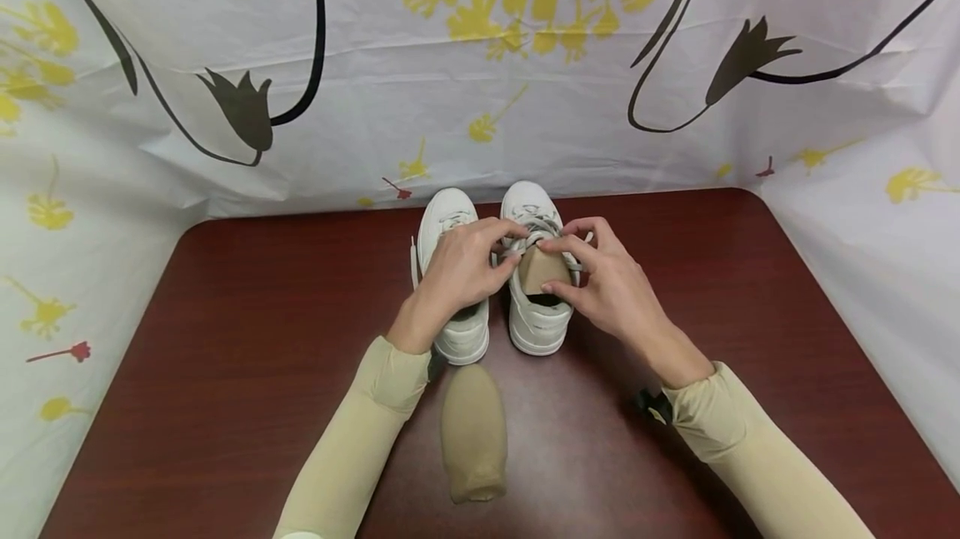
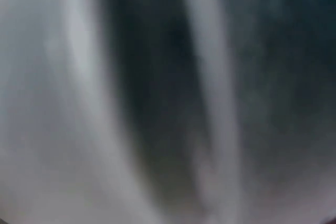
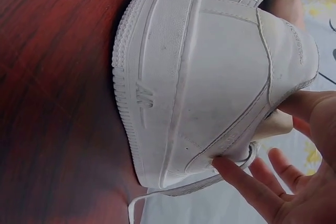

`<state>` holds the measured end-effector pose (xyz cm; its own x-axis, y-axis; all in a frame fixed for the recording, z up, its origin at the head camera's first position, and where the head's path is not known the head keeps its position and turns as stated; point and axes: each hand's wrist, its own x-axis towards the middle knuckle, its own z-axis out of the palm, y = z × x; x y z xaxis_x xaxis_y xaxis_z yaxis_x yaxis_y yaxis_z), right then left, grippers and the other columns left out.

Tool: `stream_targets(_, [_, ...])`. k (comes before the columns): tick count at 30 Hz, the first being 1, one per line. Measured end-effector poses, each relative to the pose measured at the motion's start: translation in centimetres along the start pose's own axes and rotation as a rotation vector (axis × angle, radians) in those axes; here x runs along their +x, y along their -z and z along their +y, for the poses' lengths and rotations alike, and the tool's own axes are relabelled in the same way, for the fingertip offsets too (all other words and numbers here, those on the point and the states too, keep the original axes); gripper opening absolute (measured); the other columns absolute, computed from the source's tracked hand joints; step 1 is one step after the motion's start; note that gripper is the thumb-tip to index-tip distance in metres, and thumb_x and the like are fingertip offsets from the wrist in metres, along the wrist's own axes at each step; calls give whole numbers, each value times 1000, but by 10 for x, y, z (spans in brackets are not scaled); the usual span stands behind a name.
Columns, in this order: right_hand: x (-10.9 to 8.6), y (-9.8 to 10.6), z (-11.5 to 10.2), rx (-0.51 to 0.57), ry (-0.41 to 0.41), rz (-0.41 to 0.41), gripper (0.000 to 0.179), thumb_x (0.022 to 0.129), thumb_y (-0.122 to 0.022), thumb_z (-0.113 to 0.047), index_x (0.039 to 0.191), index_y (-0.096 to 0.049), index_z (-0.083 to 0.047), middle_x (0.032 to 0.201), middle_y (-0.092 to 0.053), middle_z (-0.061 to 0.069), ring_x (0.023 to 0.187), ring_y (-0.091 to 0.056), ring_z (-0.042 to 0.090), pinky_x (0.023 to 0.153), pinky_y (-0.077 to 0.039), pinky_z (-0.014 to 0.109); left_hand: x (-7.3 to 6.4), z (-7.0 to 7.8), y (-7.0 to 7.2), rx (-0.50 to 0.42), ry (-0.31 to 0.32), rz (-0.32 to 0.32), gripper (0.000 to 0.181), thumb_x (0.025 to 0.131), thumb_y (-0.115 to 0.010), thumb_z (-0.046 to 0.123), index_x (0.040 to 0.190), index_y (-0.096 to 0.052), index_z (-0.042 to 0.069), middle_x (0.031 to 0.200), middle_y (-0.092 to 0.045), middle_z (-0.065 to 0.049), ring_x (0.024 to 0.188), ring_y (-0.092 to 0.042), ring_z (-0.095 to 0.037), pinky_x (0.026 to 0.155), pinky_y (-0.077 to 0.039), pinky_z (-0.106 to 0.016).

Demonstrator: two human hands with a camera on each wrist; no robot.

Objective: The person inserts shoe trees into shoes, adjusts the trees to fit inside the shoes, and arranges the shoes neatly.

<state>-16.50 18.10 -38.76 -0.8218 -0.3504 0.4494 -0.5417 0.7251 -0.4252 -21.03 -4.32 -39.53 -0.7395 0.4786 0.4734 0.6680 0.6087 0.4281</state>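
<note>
Two white lace-up sneakers stand side by side, toes toward the curtain. Inside the right sneaker (image 1: 538, 331) sits a beige shoe insert (image 1: 546, 271), its rear end showing in the opening. My left hand (image 1: 468, 260) reaches over the left sneaker (image 1: 450, 210) and pinches the right one's collar near the laces (image 1: 534, 222). With thumb and forefinger my right hand (image 1: 611, 276) holds the insert; in the right wrist view another fingertip (image 3: 218, 165) touches the sneaker's side. A second beige insert (image 1: 474, 431) lies behind the heels. The left wrist view is blurred.
The dark red table (image 1: 300, 314) has rounded far corners. A white patterned curtain (image 1: 375, 122) hangs along its back and sides. Loose laces (image 1: 413, 260) hang beside the left sneaker, and another lace (image 3: 184, 190) trails off the right one.
</note>
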Motion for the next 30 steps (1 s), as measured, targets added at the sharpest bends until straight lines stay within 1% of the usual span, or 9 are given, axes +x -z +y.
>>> stream_targets(3, [1, -1, 0, -18, 0, 1, 50, 72, -90, -21, 118, -70, -26, 125, -51, 5, 84, -54, 21, 58, -47, 39, 0, 0, 0, -4, 0, -3, 29, 86, -73, 16, 114, -71, 19, 106, -71, 5, 79, -68, -6, 69, -52, -31])
stream_targets(8, [5, -4, -1, -70, 6, 8, 50, 71, -91, -23, 116, -70, -25, 124, -51, 6, 99, -55, 27, 55, -50, 46, 0, 0, 1, -7, 0, -4, 28, 86, -72, 16, 115, -71, 19, 107, -71, 5, 79, -68, -6, 70, -51, -31])
stream_targets(12, [5, -5, -1, -98, 0, 8, 49, 71, -91, -24, 115, -70, -26, 123, -51, 6, 103, -55, 28, 54, -50, 47, 0, 1, 1, -14, 2, -6, 28, 87, -72, 17, 115, -71, 19, 108, -71, 4, 79, -68, -6, 70, -52, -31])
stream_targets(15, [4, -5, 1, -72, 1, 8, 49, 72, -90, -23, 117, -71, -26, 122, -52, 6, 98, -54, 26, 58, -50, 44, -1, 1, 1, -18, 6, -8, 28, 87, -72, 17, 115, -71, 19, 108, -71, 5, 79, -68, -6, 70, -52, -31])
stream_targets(18, [0, -3, 3, -32, 3, 9, 50, 74, -89, -19, 120, -70, -24, 121, -53, 5, 83, -57, 19, 63, -48, 37, -2, 1, -1, -23, 13, -13, 28, 87, -72, 18, 116, -71, 19, 109, -71, 5, 80, -68, -6, 70, -52, -31])
stream_targets(21, [-2, -2, 5, 0, -4, 11, 50, 75, -88, -17, 121, -69, -22, 122, -54, 5, 70, -57, 14, 64, -48, 32, -3, 1, -2, -28, 12, -16, 29, 88, -72, 18, 116, -71, 19, 110, -71, 5, 81, -68, -5, 71, -52, -31])
stream_targets(26, [1, -2, 5, 11, -25, 12, 46, 75, -88, -16, 117, -70, -21, 121, -53, 5, 70, -58, 13, 63, -49, 32, -1, 1, -2, -28, 1, -5, 29, 87, -72, 17, 116, -71, 19, 109, -71, 4, 80, -68, -6, 70, -52, -31])
stream_targets(30, [4, -2, 6, -4, -16, 23, 44, 73, -89, -17, 113, -70, -21, 116, -51, 6, 68, -57, 15, 63, -47, 34, 0, 0, -1, -25, 2, -4, 29, 87, -73, 17, 116, -71, 19, 110, -71, 4, 81, -68, -6, 70, -51, -31])
